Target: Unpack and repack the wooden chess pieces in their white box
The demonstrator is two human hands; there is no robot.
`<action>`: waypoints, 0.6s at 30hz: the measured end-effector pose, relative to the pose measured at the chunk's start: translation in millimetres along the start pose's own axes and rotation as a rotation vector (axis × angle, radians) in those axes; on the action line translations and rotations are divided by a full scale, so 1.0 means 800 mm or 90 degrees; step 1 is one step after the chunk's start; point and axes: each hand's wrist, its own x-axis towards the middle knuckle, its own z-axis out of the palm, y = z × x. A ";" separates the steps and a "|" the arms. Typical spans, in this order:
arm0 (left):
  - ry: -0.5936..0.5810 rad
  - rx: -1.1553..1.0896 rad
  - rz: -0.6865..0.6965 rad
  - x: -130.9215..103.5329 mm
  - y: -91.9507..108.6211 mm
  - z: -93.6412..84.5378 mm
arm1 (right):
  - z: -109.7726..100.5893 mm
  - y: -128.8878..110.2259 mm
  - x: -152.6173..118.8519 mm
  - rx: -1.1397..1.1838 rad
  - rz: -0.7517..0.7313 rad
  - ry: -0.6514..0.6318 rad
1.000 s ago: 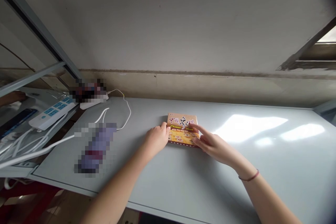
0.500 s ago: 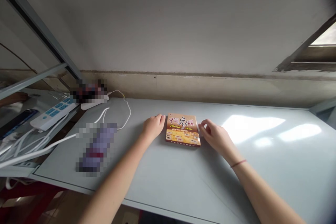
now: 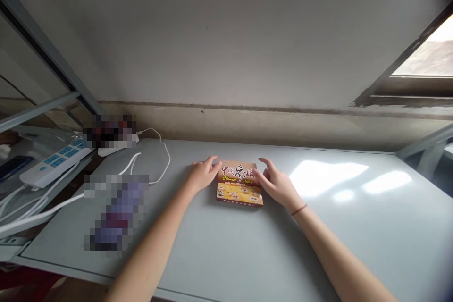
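Blue-socketed power strip lay at far left. Left hand was loosely open, gripping nothing visible, thumb at upper left corner of Chinese chess box. Box lay flat on bench between hands; top read "中國象棋" and "Chinese chess", front-edge lettering too small. Right hand was loosely open, thumb overlapping right edge, contact unclear. Step looked like handling box by edges; firmer hold called for closing both hands.
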 end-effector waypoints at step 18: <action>0.076 0.061 -0.045 0.024 0.004 0.014 | 0.009 -0.009 0.029 0.097 0.039 0.021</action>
